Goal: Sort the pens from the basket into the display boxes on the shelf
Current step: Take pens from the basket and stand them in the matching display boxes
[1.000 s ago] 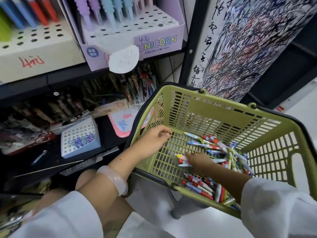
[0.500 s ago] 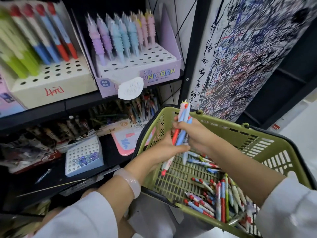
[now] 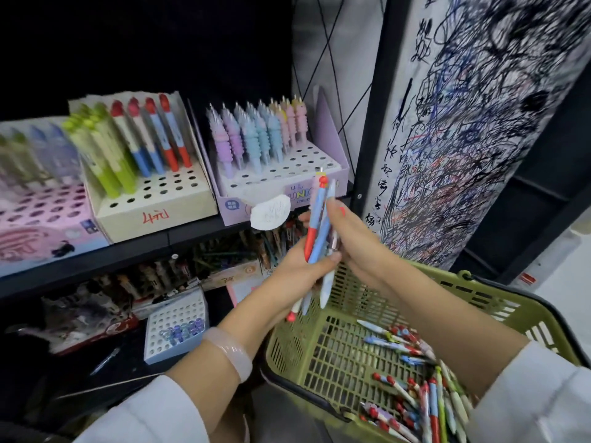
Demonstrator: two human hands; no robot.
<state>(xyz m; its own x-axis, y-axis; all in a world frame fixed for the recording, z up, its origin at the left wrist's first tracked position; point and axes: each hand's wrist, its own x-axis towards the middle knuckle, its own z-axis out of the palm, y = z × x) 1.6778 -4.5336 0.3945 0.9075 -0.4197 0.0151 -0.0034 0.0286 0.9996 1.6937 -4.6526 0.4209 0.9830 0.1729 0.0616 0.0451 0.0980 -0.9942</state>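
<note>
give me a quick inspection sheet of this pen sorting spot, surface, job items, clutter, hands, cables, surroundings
surface: black shelf carries the display boxes; a lower shelf sits beneath it.
job's things: green basket with loose pens in its bottom; a bunch of pens held above it; cream display box with green, blue and red pens and empty holes; purple unicorn box with pastel pens; pink box at far left, blurred.
clutter: lower shelf crowded with packets, a small white holed tray and a loose pen.
grippers: left hand grips the bunch; right hand also closes round it.
cables: nothing seen.
surroundings: scribbled test panel at right.
</note>
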